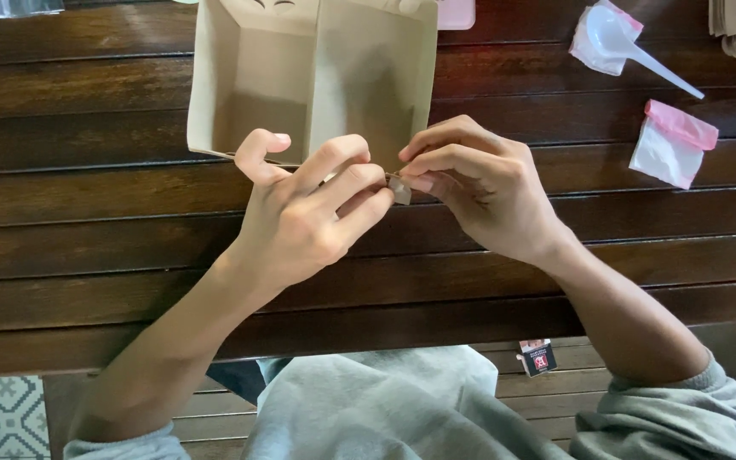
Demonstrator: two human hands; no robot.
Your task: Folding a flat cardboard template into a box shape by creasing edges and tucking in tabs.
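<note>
A beige paper box (313, 77), unfolded and open, lies on a dark slatted wooden table (87, 213), and its near edge is worked at by both hands. A small folded tab (399, 189) at that edge is pinched between the fingertips of the left hand (300, 217) and the right hand (483, 187); the fingers of each hand are drawn together on the paper. The box is judged light, thin and easily creased, stiff only along its folds, so it is best taken at the flaps and edges with a gentle pinch. Further out to the right, a white plastic spoon (632, 43) and a pink-and-white sachet (673, 145) are seen. Grey sleeves (675, 417) are visible at the bottom.
</note>
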